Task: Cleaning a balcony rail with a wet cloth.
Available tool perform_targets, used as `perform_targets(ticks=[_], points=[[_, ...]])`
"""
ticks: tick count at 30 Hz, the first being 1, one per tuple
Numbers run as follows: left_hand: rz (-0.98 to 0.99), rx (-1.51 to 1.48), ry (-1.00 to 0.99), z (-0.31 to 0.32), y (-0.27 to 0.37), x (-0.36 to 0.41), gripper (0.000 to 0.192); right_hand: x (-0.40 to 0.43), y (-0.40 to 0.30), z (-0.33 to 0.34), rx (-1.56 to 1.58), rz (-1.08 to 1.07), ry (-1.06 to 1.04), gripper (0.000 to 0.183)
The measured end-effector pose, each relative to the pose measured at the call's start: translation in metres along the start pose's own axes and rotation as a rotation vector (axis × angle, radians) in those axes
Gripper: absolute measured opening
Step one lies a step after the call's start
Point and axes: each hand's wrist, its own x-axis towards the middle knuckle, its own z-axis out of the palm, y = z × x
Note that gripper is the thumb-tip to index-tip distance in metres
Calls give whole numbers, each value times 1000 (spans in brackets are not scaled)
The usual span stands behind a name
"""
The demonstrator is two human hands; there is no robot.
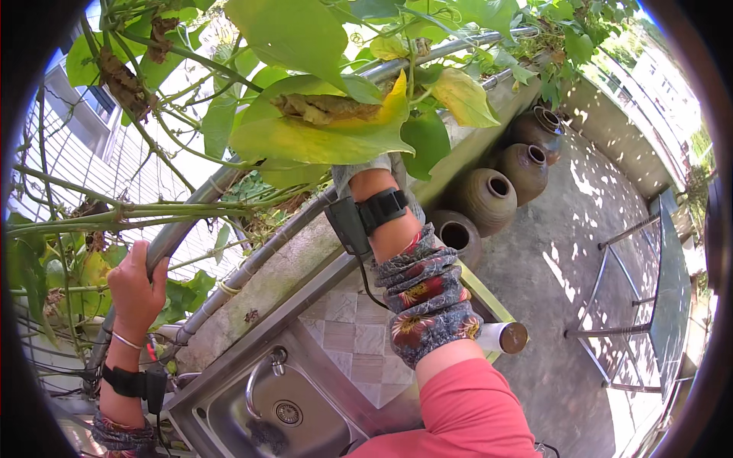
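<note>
My left hand (136, 286) grips a grey metal rail (177, 232) at the left, with the thumb and fingers wrapped around it. My right forearm reaches up at the centre, a black strap device (366, 217) on its wrist. A grey glove or cloth (366, 172) covers the start of my right hand; the rest is hidden behind a large green and yellow leaf (326, 134) bearing a dry brown patch. What that hand touches cannot be seen. Green vine stems (131, 212) cross in front of the rail.
Below is a stainless steel sink (320, 423) with a curved faucet (252, 383). Several brown clay jars (487, 200) stand along the low wall to the right. A table-like metal frame (613, 332) is at far right. A second pipe (257, 260) runs along the wall's top.
</note>
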Motion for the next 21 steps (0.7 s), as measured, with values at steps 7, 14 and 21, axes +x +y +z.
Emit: perform_targets(ticks=[7,14,21], points=[[-9,13,4,0,3,2,22,-45,27,19,43,199,61,46],[-24,27,-16,-3,5,-1,21,-57,46,-3,50,291,-127,50],[-7,11,7,1,6,0,21,46,-40,-58,-597,-353,-473,45]])
